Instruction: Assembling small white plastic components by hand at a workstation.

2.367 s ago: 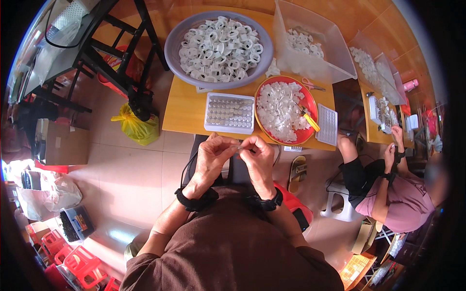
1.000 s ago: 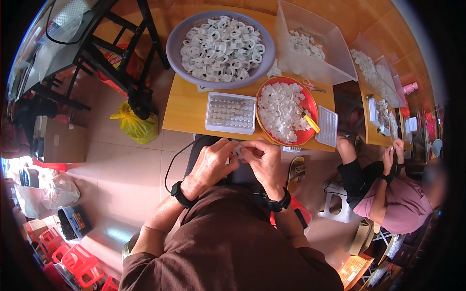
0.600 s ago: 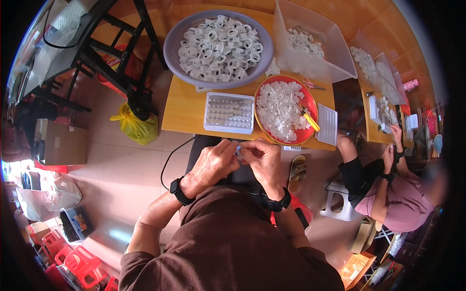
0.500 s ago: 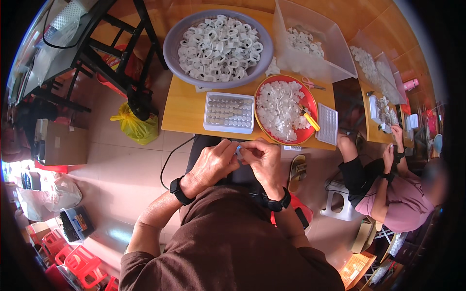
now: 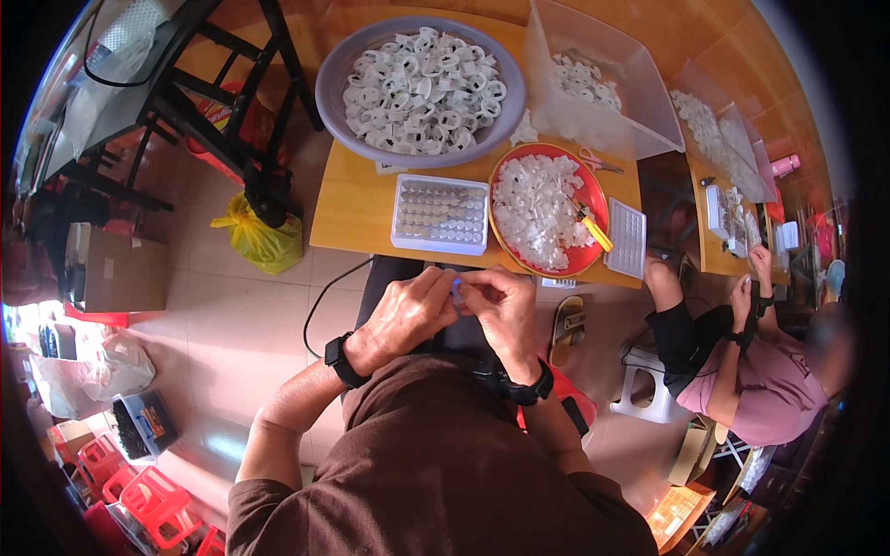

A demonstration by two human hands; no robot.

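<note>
Just in front of the table's near edge, my left hand (image 5: 413, 310) and my right hand (image 5: 503, 310) meet fingertip to fingertip. Both are closed in a pinch on one small piece (image 5: 457, 291) with a bright blue spot; fingers cover most of it, so its kind is unclear. Beyond my left hand lies a white tray (image 5: 439, 243) with rows of small round pale parts. A red bowl (image 5: 593, 196) beyond my right hand is heaped with translucent white plastic pieces (image 5: 533, 208). A yellow-handled tool (image 5: 596, 232) rests in that bowl.
A large grey-purple basin (image 5: 326, 97) of white ring-shaped parts stands at the table's back, beside a clear plastic bin (image 5: 640, 120). Scissors (image 5: 601, 161) and another white tray (image 5: 627, 239) lie near the bowl. A co-worker (image 5: 760, 371) sits at the right. A dark cable (image 5: 313, 315) hangs left.
The spot between my fingertips looks a deeper blue. My hands keep the same pinch in nearly the same place, and the whole view has shifted very slightly.
</note>
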